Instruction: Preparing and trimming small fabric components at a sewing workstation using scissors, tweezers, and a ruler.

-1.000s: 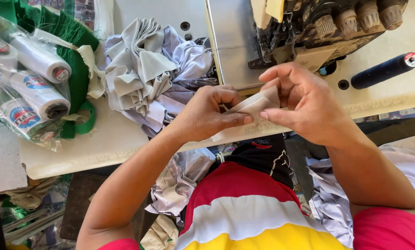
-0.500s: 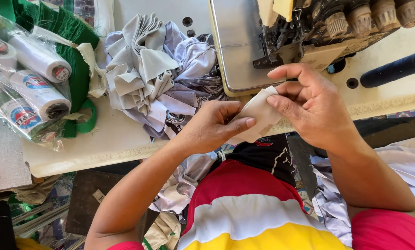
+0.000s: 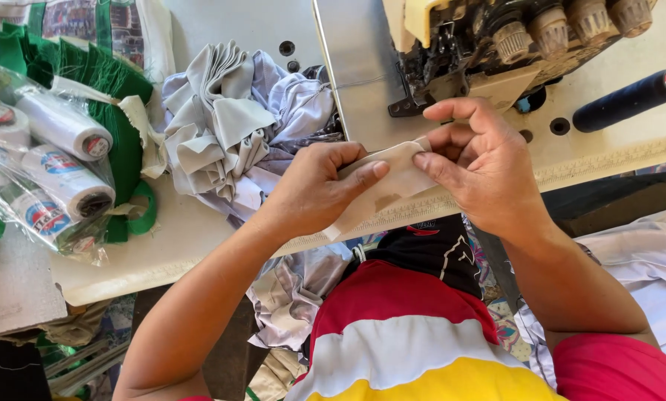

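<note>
beige fabric strip, pinched between left hand, right hand

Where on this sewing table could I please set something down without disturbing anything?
Bare tabletop lies along the near edge, between the bagged thread cones and the left hand. The metal plate before the sewing machine is free. The grey fabric pile crowds the middle.

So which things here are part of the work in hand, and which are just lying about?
In use:
- beige fabric strip, pinched between left hand and right hand
- sewing machine, just beyond the hands

Lying about:
- grey fabric pile
- bagged thread cones
- green cloth
- dark thread spool
</note>
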